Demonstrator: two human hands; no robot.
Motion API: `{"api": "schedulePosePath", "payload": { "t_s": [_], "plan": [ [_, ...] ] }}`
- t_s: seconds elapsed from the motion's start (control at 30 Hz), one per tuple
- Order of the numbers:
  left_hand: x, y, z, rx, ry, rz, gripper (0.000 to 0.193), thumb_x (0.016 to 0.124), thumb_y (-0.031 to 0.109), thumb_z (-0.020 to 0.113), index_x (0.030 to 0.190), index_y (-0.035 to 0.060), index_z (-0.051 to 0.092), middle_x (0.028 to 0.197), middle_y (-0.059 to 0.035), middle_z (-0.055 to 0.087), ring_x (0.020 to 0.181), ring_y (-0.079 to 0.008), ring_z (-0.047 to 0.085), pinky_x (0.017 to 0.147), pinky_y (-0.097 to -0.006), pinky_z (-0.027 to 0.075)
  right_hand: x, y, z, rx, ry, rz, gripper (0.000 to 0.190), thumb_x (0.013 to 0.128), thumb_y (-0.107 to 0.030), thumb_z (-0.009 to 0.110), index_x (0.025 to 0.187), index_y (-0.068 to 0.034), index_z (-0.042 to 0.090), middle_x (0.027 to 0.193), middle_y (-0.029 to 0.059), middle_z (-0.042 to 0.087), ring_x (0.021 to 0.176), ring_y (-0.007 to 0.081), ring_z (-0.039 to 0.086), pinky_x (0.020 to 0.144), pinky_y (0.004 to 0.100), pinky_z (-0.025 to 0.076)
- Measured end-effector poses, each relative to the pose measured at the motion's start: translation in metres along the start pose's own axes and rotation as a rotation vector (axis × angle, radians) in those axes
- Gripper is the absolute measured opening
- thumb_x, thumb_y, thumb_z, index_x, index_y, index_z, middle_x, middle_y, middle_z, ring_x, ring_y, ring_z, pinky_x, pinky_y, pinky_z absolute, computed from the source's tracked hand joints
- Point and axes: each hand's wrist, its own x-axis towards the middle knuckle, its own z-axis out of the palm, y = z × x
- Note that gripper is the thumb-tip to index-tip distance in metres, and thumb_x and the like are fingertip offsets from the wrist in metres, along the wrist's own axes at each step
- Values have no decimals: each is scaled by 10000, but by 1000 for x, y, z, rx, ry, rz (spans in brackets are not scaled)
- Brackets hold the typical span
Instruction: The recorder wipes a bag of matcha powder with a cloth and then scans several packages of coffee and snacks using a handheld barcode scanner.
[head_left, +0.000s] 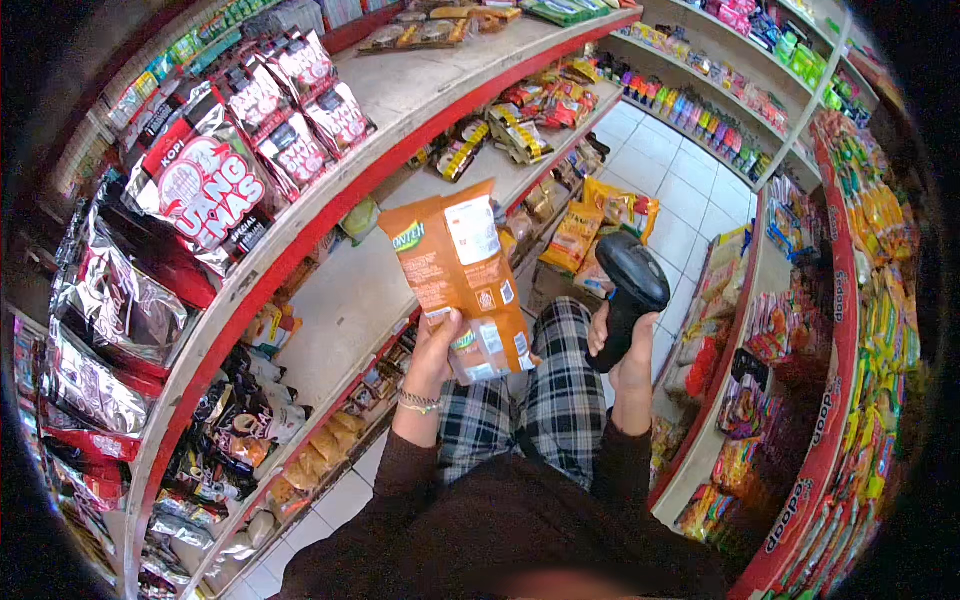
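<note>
My left hand (435, 349) holds an orange plastic packet (450, 270) by its lower left edge, thumb across the front. The packet bears printed text, a white panel and a barcode near its right edge. A smaller, partly clear packet section (474, 352) shows at its bottom, and whether it is separate I cannot tell. In my right hand (637, 356) is a black handheld barcode scanner (631, 281), gripped by its handle with the head up. The scanner is apart from the packet, to its right. Both hands are above my knees in plaid trousers (559, 375).
Yellow-orange packets (574, 236) lie beyond my knees by the tiled floor (675, 169). To the left curves a red-edged shelf (300, 225) bearing coffee packs (206, 187). Another shelf (739, 360) with snack packets closes in on the right. Colourful bottles (690, 120) line the far shelves.
</note>
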Motion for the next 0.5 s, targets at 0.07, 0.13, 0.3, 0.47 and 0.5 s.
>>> {"api": "schedulePosePath", "payload": {
  "t_s": [0.07,0.13,0.3,0.47,0.5],
  "plan": [
    [2,-3,-1,64,1,79,497,930,308,580,1311,34,413,1226,-112,558,1097,-242,575,895,-403,511,-3,-5,1,32,-9,15,860,875,-714,311,1256,50,411,656,33,455,534,117,440,481,239,386],
    [6,-5,-2,-10,10,69,509,931,332,572,1312,34,411,1233,-117,556,1098,-250,576,897,-408,512,-5,-8,2,23,-2,29,840,871,-727,280,1216,26,419,626,36,434,506,124,425,470,244,383],
    [14,11,-7,-270,55,85,499,957,360,508,1308,18,417,1256,-159,547,1101,-289,582,914,-441,507,-18,-13,-6,-75,-111,102,871,859,-744,298,1199,40,468,648,39,481,541,111,446,497,246,395],
    [37,59,-19,-383,-149,-461,456,928,267,580,1285,16,446,1150,-200,613,984,-299,649,842,-417,552,-35,-20,-33,-449,-445,159,839,863,-711,375,1138,65,537,798,89,591,674,140,551,636,272,458],
    [42,64,-19,-334,-147,-528,456,925,265,584,1282,15,449,1140,-199,619,971,-296,655,833,-412,557,-38,-18,-38,-481,-471,178,830,870,-694,386,1147,74,536,838,94,598,716,156,560,680,287,460]
  ]
}}
